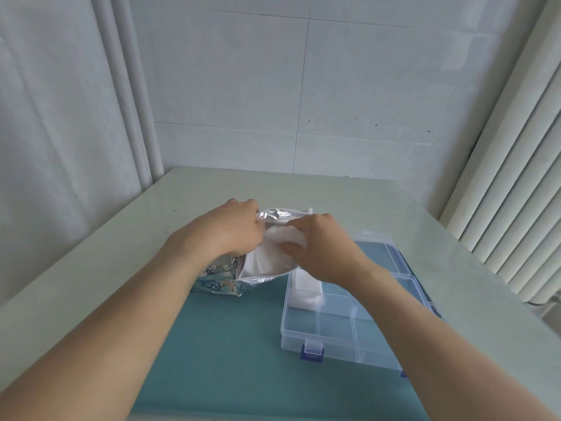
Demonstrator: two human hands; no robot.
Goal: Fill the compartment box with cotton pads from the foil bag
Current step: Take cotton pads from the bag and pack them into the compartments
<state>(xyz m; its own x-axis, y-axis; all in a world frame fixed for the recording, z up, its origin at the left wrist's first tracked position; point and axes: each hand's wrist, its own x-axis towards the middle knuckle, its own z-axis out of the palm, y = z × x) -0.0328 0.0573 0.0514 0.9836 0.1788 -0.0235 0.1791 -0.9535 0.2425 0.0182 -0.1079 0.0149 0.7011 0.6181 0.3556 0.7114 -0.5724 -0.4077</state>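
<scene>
A silver foil bag (226, 279) with a blue pattern lies on the teal mat, its mouth open toward me. My left hand (230, 232) grips the bag's upper rim and holds it open. White cotton pads (267, 259) fill the mouth. My right hand (318, 247) reaches into the opening and pinches a few pads. To the right stands the clear compartment box (340, 332) with blue latches, lid open. A stack of white pads (306, 291) sits in its far left compartment; the near compartments look empty.
A teal mat (218, 344) covers the near part of the pale table (91, 268). The box's lid (385, 253) lies flat behind it. White tiled wall at the back, a pipe at the left, a radiator (516, 192) at the right.
</scene>
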